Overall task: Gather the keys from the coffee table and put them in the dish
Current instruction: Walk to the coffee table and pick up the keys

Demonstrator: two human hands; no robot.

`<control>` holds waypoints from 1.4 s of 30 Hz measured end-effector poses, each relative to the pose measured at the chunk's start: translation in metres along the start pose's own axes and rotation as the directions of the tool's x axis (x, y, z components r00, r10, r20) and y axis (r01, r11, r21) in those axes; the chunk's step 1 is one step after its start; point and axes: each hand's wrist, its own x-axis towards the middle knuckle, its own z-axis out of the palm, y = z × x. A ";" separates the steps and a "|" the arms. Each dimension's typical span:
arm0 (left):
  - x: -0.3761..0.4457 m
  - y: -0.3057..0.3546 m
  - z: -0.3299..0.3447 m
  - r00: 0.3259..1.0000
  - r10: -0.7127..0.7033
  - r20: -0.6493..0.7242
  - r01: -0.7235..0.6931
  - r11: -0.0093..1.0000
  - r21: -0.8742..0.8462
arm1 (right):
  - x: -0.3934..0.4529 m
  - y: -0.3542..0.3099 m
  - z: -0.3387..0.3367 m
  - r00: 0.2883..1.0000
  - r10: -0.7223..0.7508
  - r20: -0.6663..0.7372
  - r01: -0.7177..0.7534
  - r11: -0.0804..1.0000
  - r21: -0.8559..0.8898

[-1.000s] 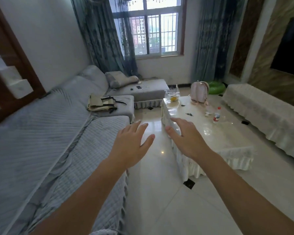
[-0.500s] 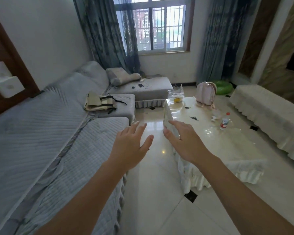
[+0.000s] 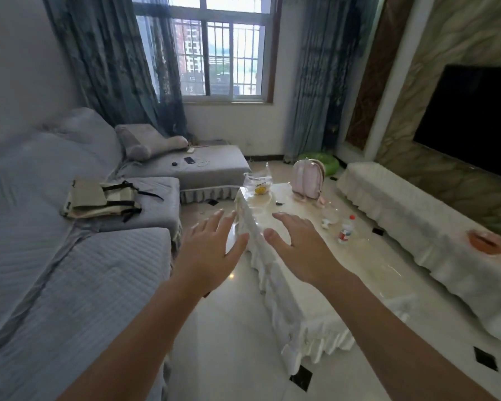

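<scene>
The glossy white coffee table [image 3: 368,270] with a frilled skirt runs from centre to lower right. A small dark object, probably keys [image 3: 278,203], lies near its far end; it is too small to be sure. A clear glass dish [image 3: 330,214] stands further right on the table. My left hand [image 3: 211,250] hovers open over the floor beside the table's left edge. My right hand [image 3: 300,247] is stretched out open above the table's near-left part, well short of the keys. Both hands hold nothing.
A grey sofa [image 3: 70,270] fills the left side, with a folded bag [image 3: 99,199] on it. On the table stand a clear plastic bag [image 3: 258,185], a pink backpack [image 3: 306,179] and a water bottle [image 3: 346,229]. A covered bench [image 3: 446,241] with an orange dish [image 3: 486,241] lines the right.
The view has swung right and moved closer to the table. Both hands stay raised and open, now nearer the table's left edge.
</scene>
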 end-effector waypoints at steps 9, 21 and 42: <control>0.066 -0.062 0.011 1.000 -0.015 0.005 0.015 1.000 -0.002 | 0.089 0.002 0.041 0.999 0.041 0.006 -0.041 0.997 0.057; 0.174 -0.108 0.051 0.996 -0.068 0.051 0.064 0.994 0.085 | 0.223 0.045 0.102 0.999 -0.001 0.054 -0.009 0.983 0.181; 0.389 -0.118 0.145 0.991 -0.108 0.077 0.096 0.984 0.150 | 0.434 0.157 0.123 0.997 -0.041 0.069 0.021 0.965 0.263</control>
